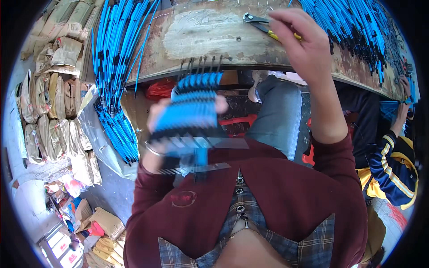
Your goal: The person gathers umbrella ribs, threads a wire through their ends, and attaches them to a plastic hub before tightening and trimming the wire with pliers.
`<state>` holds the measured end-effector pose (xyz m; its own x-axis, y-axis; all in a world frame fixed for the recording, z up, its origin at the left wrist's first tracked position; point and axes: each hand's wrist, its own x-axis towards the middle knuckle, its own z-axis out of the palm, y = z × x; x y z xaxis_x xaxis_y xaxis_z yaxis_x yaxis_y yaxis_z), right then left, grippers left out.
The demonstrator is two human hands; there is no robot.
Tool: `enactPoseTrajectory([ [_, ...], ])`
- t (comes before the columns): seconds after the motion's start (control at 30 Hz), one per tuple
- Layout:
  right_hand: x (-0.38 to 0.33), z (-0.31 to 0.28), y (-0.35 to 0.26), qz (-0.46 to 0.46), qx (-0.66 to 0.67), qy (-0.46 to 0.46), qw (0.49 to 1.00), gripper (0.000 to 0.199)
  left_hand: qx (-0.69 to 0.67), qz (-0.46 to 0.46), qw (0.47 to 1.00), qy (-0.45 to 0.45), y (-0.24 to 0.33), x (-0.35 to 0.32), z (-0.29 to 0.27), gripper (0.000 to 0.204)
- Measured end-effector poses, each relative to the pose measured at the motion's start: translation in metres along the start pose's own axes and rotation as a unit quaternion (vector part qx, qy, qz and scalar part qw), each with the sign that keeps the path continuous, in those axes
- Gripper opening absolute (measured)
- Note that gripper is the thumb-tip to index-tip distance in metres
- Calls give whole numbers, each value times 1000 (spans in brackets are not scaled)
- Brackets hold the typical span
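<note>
"How's the light?"
"Bright. The bench (196,40) shows pale glare toward its far edge; below its near edge, things sink into shadow."
"Anything blurred?"
"The left hand (157,117) and its bundle of blue cables (190,114) smear heavily. The right hand (308,49) looks much crisper."
"Distortion?"
"The bench's near edge bows, and black rings the round view."

The held blue strands (187,112) look plastic, the tabletop (201,42) scuffed wood.

Blurred blue strands (190,111), material uncertain
</note>
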<state>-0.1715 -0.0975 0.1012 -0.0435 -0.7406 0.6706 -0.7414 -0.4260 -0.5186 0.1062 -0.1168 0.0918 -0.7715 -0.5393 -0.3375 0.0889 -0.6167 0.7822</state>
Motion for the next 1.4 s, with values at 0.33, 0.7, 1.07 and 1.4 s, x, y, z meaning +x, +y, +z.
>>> enactPoseTrajectory([
  [0.33,127,76,72,-63,-139,-149,977,19,295,290,910,30,9,10,11,18],
  [0.7,137,148,110,-52,-260,-145,953,7,327,444,781,-292,-29,117,101,18],
  [1.07,145,152,76,-1,-362,-124,924,16,389,496,751,-195,-35,56,36,17],
  [1.4,99,103,41,37,-231,-62,970,16,472,518,712,36,20,31,-4,22],
])
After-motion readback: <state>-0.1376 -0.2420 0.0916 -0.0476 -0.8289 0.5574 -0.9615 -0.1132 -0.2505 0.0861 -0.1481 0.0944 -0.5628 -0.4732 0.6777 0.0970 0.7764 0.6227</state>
